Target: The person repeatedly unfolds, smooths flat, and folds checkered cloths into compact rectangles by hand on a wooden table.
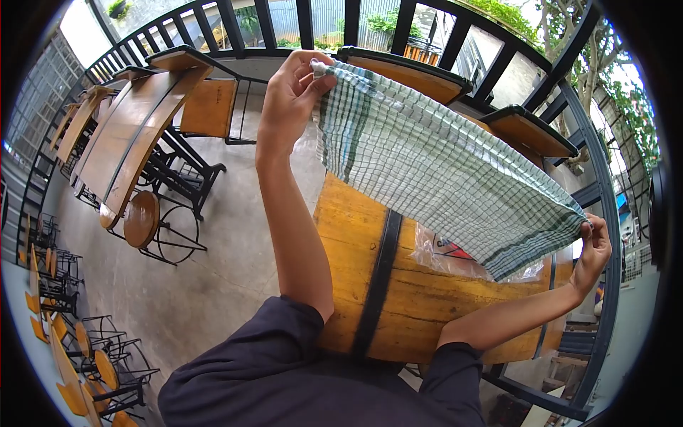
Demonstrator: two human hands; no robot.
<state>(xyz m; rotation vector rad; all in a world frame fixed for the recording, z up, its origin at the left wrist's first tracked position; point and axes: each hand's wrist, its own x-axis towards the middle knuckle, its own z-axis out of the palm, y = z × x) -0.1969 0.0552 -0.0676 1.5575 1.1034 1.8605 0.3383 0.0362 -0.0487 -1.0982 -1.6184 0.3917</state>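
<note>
A green and white checked cloth (441,171) is stretched out in the air above the wooden table (348,220). My left hand (293,92) pinches its upper left corner, raised high. At the lower right, my right hand (592,252) grips the opposite corner between thumb and fingers. The cloth hangs down between both hands, with a darker green band near each end. Beneath it on the table lies a clear plastic bag (434,252), partly covered from view by the cloth; something red and black shows by it.
Wooden chairs (409,75) stand past the table against a black railing (306,25). To the left is another long wooden table (131,135) with a round stool (142,219) on the concrete floor (228,235). Several more stools and tables line the far left.
</note>
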